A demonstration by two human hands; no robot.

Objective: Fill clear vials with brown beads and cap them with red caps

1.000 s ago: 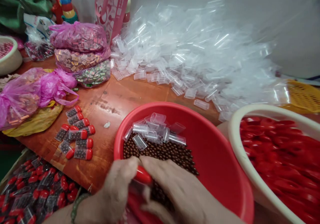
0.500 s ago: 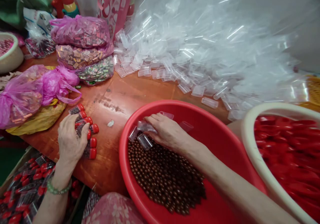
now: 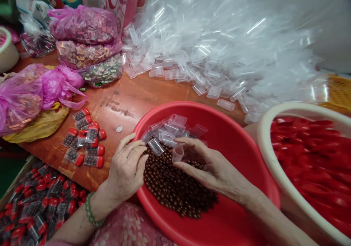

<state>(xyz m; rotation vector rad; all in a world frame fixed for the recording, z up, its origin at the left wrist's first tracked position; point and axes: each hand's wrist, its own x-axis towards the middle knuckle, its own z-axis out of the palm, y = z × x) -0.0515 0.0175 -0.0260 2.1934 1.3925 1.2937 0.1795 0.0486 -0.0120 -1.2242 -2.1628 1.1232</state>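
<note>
Between the thumb and fingers of my right hand (image 3: 208, 162) is a clear plastic sleeve (image 3: 178, 154), tilted above the brown balls (image 3: 178, 191). These small round balls lie heaped in a red basin (image 3: 241, 140). More clear sleeves (image 3: 167, 131) rest on the balls near the far wall. My left hand (image 3: 127, 165) reaches over the basin's left rim, fingers stretched and slightly apart, with nothing visible in it. To its left, several filled clear packs with red caps (image 3: 93, 150) lie on the table (image 3: 128, 92), some overlapping.
A large pile of clear sleeves (image 3: 203, 52) covers the back of the table. At right stands a cream tub (image 3: 264, 129) of red caps (image 3: 309, 165). Pink bags (image 3: 85, 25) sit at back left. More capped packs (image 3: 41, 202) fill a box at lower left.
My left hand has left the capped packs and moved right to the basin rim. My right hand has shifted right and nearer, now with one sleeve; more sleeves show in the basin.
</note>
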